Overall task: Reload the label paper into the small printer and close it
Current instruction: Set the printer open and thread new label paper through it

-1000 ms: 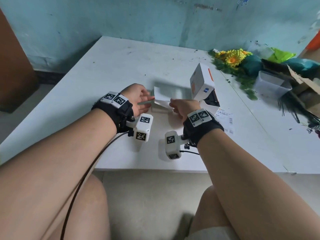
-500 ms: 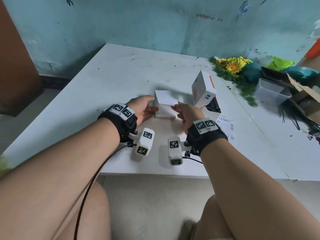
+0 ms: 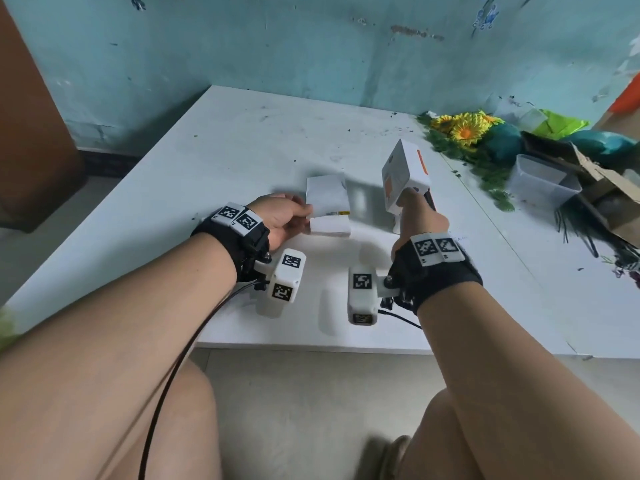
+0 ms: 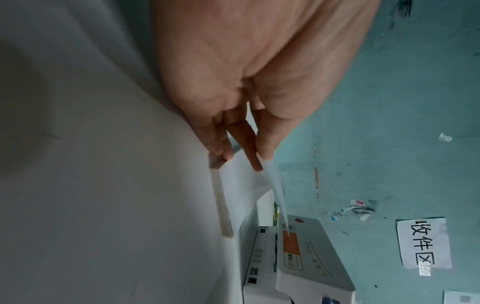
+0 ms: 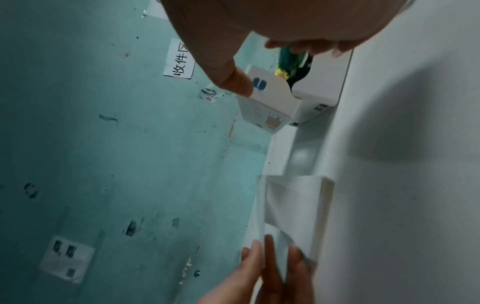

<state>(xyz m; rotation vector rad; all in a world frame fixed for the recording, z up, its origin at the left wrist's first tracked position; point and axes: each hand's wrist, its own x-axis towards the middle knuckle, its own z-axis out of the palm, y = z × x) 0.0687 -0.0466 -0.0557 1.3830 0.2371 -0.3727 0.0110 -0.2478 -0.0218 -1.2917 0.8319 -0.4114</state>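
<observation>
Your left grip (image 3: 287, 220) pinches the label paper (image 3: 327, 199); right grip (image 3: 415, 216) holds the printer lid (image 3: 403, 174). Loose sheets may fan and misfeed.

one printer (image 3: 406, 178), one label paper stack (image 3: 329, 206), two hands, one plastic tub (image 3: 543, 183).

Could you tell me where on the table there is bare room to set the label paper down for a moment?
The far-left stretch of the table, between the wall and the label paper, is bare. It is crowded to the right: the printer, then artificial flowers, a plastic tub and a cardboard box.
</observation>
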